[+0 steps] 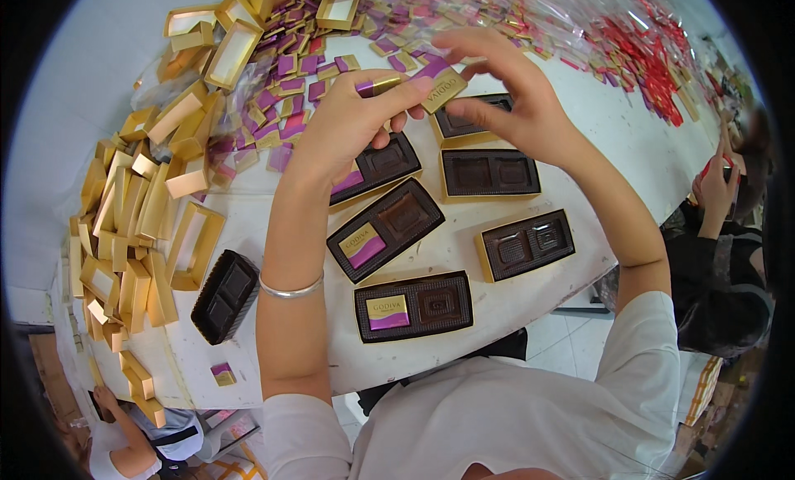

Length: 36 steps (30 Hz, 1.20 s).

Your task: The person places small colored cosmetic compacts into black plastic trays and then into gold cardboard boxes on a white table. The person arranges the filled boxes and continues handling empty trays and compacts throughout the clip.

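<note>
My left hand [352, 120], a silver bangle at its wrist, is closed on small gold-and-purple wrapped chocolates above the table. Its thumb presses on one wrapped chocolate [444, 91], and a second wrapped piece [378, 85] lies along its index finger. From the other side, my right hand [517, 95] curves round the first chocolate, thumb and a fingertip at its edges. Below are several gold boxes with dark brown two-hollow trays. One nearer tray [439, 306] and a tilted tray [406, 211] each hold one wrapped chocolate on the left. A box [530, 244] at right shows bare hollows.
Empty gold boxes [137, 223] are heaped at the left, near a loose dark tray [225, 296] and a single wrapped chocolate [223, 374]. Many wrapped chocolates [290, 86] spread across the back. Red strips [654, 57] and clear plastic lie back right. Other people are at both sides.
</note>
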Available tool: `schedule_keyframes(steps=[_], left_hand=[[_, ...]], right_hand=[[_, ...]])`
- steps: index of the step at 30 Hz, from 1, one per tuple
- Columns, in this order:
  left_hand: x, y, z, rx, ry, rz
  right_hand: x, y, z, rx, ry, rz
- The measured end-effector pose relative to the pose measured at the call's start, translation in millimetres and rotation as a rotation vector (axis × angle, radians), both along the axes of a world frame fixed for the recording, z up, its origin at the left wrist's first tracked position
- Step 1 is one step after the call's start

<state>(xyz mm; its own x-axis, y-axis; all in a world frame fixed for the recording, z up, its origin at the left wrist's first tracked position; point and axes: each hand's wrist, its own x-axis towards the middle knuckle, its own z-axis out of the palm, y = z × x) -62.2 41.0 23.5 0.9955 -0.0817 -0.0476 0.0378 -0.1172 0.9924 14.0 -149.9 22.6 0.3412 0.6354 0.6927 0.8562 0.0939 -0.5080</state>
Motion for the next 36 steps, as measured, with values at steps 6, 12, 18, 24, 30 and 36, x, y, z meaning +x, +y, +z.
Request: schedule_keyframes(steps=[6,12,18,24,30,36], left_hand=[[0,-9,-3,-0.230,-0.040,0.063],[-3,-21,-3,0.014,-0.128,0.187],[5,-9,-13,0.135,-0.007,0.066],[-1,-6,-1,0.040,-0.066,0.150],[-1,-3,-1,0.005,-0.090,0.183],[-2,2,0,-0.003,-0.104,0.188]], right_hand=[[0,-9,0,-0.014,-0.138,-0.087],[-4,8,10,-0.027,-0.428,-0.223],[27,-14,5,-0.420,-0.105,-0.030],[41,-33,-38,-0.610,-0.268,0.056],[33,-31,-46,-0.605,0.013,-0.036],[51,-28,-56,-0.433,0.487,0.200]])
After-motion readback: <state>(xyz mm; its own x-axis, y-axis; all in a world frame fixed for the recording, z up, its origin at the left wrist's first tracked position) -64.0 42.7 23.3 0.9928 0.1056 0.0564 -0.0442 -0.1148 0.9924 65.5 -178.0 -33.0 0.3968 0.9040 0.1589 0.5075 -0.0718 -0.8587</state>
